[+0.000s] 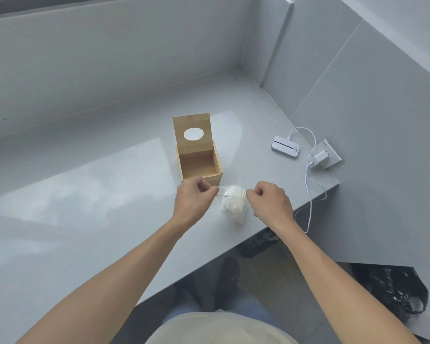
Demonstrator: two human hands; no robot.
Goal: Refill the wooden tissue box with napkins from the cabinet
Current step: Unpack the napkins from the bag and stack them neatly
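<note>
A grey table (90,219) set into a tiled corner carries a white device (285,147), its cable (308,180) looping to a charger (319,158) plugged into a wall socket — all well to the right of the fingers and apart from them. A black bag (397,289) lies on the floor below the table's edge. The wooden tissue box (200,167) stands just beyond the fingers, nothing between them and its mouth; its lid (193,131) is tilted up at the far side, oval hole facing the person, and the opening points upward with nothing visible inside. Between the two hands hangs a clear plastic bag (233,203) of white napkins, its sealed top edge running left to right, the bulk drooping toward the table. The left hand (193,203) pinches the bag's left top corner with curled fingers (205,188); the right hand (269,201) pinches the right corner the same way — both closed tight on the plastic.
</note>
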